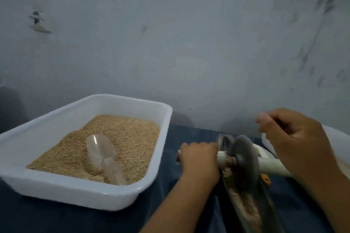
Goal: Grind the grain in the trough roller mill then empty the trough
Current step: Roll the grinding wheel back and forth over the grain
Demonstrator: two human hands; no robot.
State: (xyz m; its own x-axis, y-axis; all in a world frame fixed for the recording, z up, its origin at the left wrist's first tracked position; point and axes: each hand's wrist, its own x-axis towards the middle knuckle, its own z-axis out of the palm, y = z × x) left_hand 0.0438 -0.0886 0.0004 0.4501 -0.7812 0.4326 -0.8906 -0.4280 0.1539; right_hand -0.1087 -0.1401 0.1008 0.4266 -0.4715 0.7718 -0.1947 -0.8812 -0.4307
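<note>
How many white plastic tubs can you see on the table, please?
2. One white tub sits at left, holding grain and a clear scoop. A second white tub is at the right edge, mostly hidden behind the right hand.

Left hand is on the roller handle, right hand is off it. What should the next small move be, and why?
Probably bring the right hand down onto the free right handle. The left hand already grips its side, and ground grain still lies in the trough under the wheel.

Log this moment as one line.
left hand: grips axle | right hand: raised off handle, loosely curled | wheel: in trough, ground grain inside | scoop: in tub
</note>
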